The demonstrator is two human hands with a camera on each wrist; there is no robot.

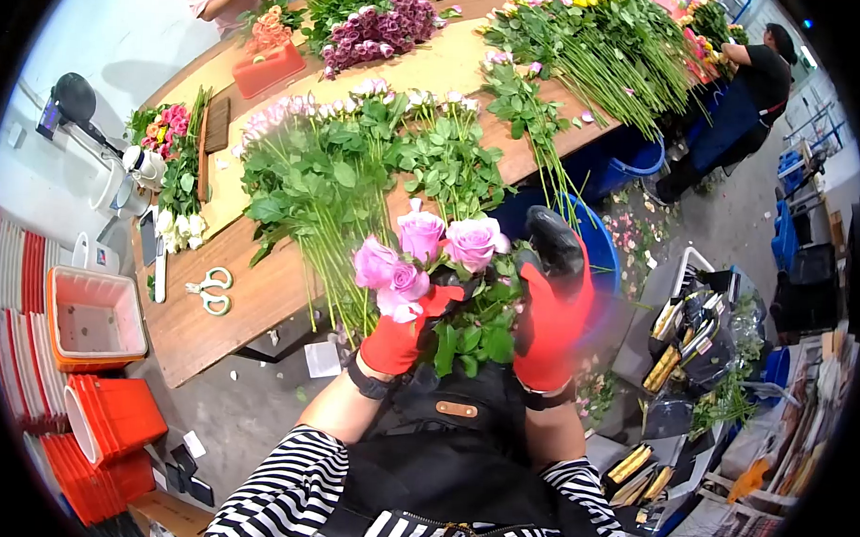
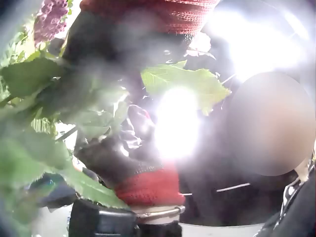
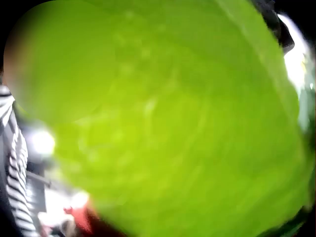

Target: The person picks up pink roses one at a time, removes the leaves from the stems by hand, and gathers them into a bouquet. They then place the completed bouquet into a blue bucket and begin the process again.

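In the head view, a small bunch of pink-lilac roses (image 1: 420,235) stands over the apron, heads up, with green leaves (image 1: 475,332) below and to the right. My left hand (image 1: 401,332), in a red and black glove, grips the bunch just under the blooms; its fingertips are partly hidden. My right hand (image 1: 554,301), gloved alike, is beside the leaves with fingers raised and nothing visible in them. A red glove cuff (image 2: 150,187) and blurred leaves (image 2: 29,163) show in the left wrist view. One large leaf (image 3: 173,118) covers most of the right wrist view.
The wooden table (image 1: 195,341) bears rows of cut roses (image 1: 329,184), scissors (image 1: 209,291) and an orange-red container (image 1: 268,70). A blue bin (image 1: 596,260) stands by its edge. Red crates (image 1: 117,419) are at left, a filled grey crate (image 1: 693,325) at right. Another person (image 1: 753,100) stands at upper right.
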